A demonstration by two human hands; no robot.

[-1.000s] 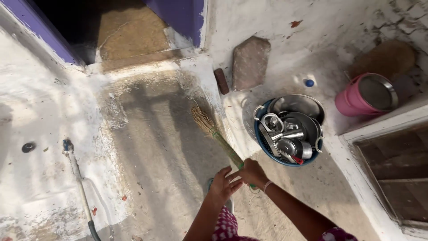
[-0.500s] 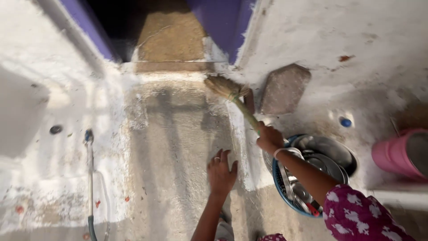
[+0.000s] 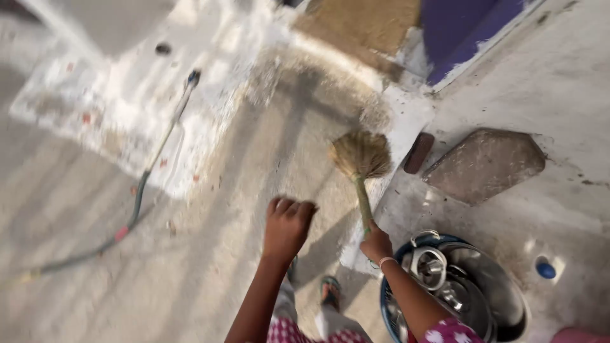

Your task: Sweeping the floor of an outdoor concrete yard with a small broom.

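I take the blue round plastic basket (image 3: 389,298) as my landmark. The grey, dusty concrete floor (image 3: 210,267) spreads up and left of it, and I judge the sweeping only partly done: a pale band of dust and grit lies up by the tan doorstep (image 3: 362,22), well above the basket, and the whitewashed patches left of it look streaked. How much floor is already clean I cannot tell from here.

The basket is packed with steel vessels: a large round steel bowl (image 3: 489,286) fills its right part, and smaller steel cups and a handled pot (image 3: 431,263) sit toward its upper left edge. What lies beneath them is hidden.

Above and right of the basket a flat brownish stone slab (image 3: 486,165) leans by the wall, with a small dark red brick (image 3: 418,152) just to its left. A thin grey hose (image 3: 136,203) trails far to the basket's left.

The short straw hand broom (image 3: 362,159) stands just above the basket, bristles fanned on the floor. My right hand (image 3: 376,244) is closed round its green-bound handle, at the basket's upper left rim. My left hand (image 3: 287,223) hangs free to the basket's left, fingers curled loosely, gripping nothing.
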